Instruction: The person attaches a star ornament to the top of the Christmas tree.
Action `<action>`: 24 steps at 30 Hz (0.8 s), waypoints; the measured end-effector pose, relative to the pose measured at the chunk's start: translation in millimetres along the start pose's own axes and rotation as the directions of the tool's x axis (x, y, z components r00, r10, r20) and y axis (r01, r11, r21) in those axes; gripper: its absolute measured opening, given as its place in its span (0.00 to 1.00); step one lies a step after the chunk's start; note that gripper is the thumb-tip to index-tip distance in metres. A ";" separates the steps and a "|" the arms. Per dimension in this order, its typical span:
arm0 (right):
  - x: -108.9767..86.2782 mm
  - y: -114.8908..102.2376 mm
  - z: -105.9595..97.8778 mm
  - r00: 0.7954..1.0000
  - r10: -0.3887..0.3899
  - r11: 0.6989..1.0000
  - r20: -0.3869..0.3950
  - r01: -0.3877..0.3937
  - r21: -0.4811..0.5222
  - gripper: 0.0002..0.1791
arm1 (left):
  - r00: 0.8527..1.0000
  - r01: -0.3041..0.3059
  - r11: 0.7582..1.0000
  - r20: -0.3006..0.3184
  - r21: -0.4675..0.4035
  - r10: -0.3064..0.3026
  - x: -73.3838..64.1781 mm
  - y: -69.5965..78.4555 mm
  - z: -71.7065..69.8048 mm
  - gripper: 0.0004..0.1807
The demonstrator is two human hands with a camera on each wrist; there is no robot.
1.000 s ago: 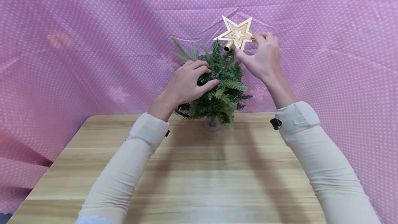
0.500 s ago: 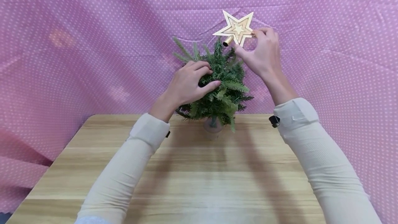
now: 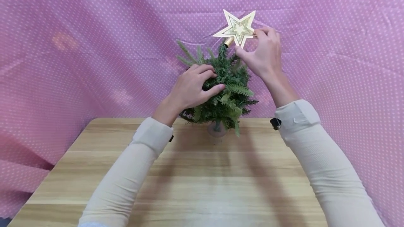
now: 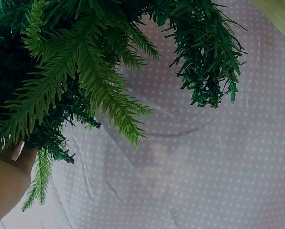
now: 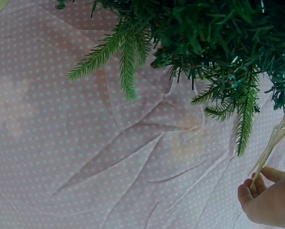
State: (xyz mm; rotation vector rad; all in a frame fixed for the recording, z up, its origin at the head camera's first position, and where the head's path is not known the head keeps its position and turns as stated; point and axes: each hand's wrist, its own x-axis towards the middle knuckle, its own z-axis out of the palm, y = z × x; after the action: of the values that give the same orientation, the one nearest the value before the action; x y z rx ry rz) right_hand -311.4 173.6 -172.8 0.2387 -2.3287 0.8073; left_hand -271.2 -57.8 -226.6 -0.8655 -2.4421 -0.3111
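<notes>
A small green artificial Christmas tree (image 3: 227,104) stands upright at the back of the table. My left hand (image 3: 192,87) grips its upper branches from the left, fingers and thumb curled into the needles. At the right, my right hand (image 3: 265,55) pinches a gold star tree topper (image 3: 238,29) by its right and lower points. The topper's short tube (image 3: 229,40) meets the tree's tip (image 3: 222,49) in the head view. In the right wrist view, the star (image 5: 270,145) shows edge-on between thumb and fingers. Foliage (image 4: 75,52) hides most of my left hand (image 4: 8,186) in the left wrist view.
The tree's pale round base (image 3: 216,129) rests near the back edge of the wooden table (image 3: 202,185). A pink dotted cloth (image 3: 126,45) hangs close behind the table and along its sides.
The star first rose a little, then shifted left, so its tube now meets the tree's tip instead of standing beside it. My left hand keeps its grip on the branches.
</notes>
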 end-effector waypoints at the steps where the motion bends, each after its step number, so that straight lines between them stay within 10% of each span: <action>1: -0.5 0.0 0.3 1.000 -0.001 1.000 -0.001 0.001 0.002 0.43 | 1.000 -0.001 1.000 0.000 -0.002 0.001 -0.3 0.0 0.6 0.31; 24: -2.9 -0.1 6.0 0.990 -0.115 0.992 -0.087 0.119 0.036 0.44 | 1.000 -0.002 1.000 -0.005 -0.002 0.002 0.0 0.7 1.2 0.31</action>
State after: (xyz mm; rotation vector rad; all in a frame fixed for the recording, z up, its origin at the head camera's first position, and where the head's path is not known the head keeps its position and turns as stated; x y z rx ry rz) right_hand -312.2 169.7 -178.3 0.3492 -2.1985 0.7928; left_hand -271.2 -56.8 -227.5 -0.8670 -2.4364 -0.3144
